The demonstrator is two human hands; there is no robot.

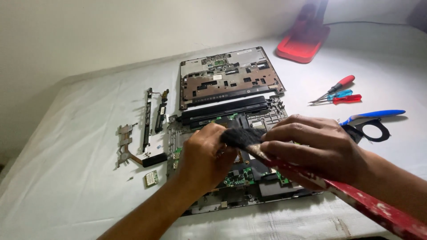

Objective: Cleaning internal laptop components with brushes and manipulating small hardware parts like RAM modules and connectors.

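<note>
A dismantled laptop base (267, 116) with a green circuit board (238, 178) lies on the white cloth in front of me. My right hand (318, 149) grips a paintbrush with a paint-stained red handle (369, 203); its dark bristles (240, 137) rest over the board. My left hand (204, 158) sits on the board and pinches the bristle tips. A long black battery (224, 111) lies along the base's far edge.
The removed top cover (229, 78) lies behind the base. A heat-pipe assembly (126, 149), black strips (153, 115) and a small card (151, 178) are at left. Three screwdrivers (340, 94), blue-handled scissors (371, 122) and a red lamp base (302, 42) are at right.
</note>
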